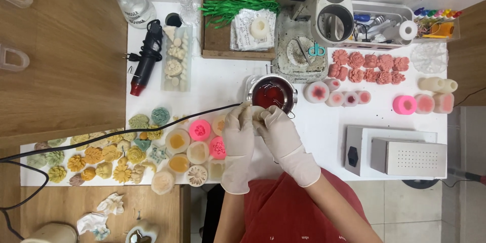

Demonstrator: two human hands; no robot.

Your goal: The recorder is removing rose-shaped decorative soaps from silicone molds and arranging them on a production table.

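Both my hands wear pale latex gloves and meet just below a small metal pot (274, 94) of dark red liquid wax. My left hand (238, 136) and my right hand (278, 131) have their fingertips pinched together at the pot's near rim, on something too small to make out. Round silicone moulds (200, 129), pink and cream, lie just left of my left hand. My red apron (298, 212) fills the bottom of the view.
Flower-shaped wax pieces (101, 159) in yellow, green and cream cover the left of the white table (314, 136). Pink flowers (367, 66) and filled moulds (334, 95) lie right of the pot. A heat gun (147, 61), spray bottle (132, 4), black cable (152, 121) and metal box (405, 157) stand around.
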